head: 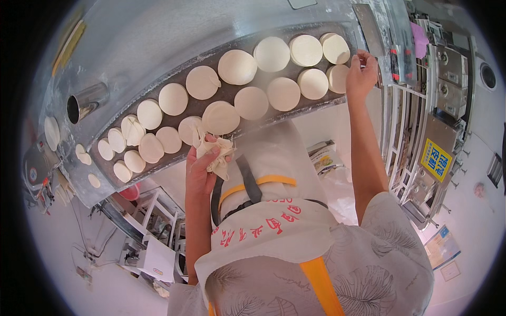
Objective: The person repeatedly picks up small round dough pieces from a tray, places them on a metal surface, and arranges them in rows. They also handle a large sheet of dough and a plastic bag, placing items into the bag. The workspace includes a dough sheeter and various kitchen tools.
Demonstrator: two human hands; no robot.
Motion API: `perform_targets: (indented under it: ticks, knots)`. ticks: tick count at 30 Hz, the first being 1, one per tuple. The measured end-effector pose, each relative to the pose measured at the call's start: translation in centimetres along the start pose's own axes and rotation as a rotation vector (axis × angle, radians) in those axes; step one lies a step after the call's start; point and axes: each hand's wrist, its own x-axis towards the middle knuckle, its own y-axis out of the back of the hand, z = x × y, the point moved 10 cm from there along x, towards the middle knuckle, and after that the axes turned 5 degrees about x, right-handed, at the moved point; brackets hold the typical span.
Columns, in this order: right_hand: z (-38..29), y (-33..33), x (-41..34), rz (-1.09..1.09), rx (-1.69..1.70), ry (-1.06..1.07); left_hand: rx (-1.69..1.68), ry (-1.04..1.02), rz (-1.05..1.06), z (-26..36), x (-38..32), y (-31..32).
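Observation:
My left hand (203, 164) is closed around a crumpled bunch of thin dough scraps (216, 152), with strands hanging past the fingers. It is beside the near edge of a long dark tray (247, 83), which holds two rows of round dough wrappers, some in stacks. My right hand (361, 73) is at the tray's right end, with thumb and fingertips close together near the last stack of round dough wrappers (335, 48). Whether those fingers pinch anything is hard to tell. A small flap of dough sticks out from one round wrapper (202, 82) in the far row.
A metal cylinder (87, 103) lies on the steel worktop (130, 43), left of the tray. Loose dough pieces (83, 154) and a brush (69, 47) are farther left. A flat metal blade (369, 29) and red-handled tools (394, 65) are at the right.

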Motion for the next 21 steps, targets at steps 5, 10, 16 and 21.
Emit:
perform_targets:
  ticks: [5,10,16,21]
  knots:
    - [-5.7,-2.7,-0.8,-0.18,-0.17,0.498,0.031,0.013,-0.011,-0.1,0.2,-0.1]
    - [-5.4,-3.9,-1.3,-0.239,-0.221,0.553,0.029,0.001,-0.002,0.1,0.3,-0.2]
    - [-8.3,-4.3,-2.6,-0.378,-0.187,0.574,0.008,-0.013,0.008,0.0,0.2,0.1]
    - [-5.8,-4.4,-1.9,-0.383,-0.16,0.513,0.005,-0.012,-0.004,0.1,0.3,-0.2]
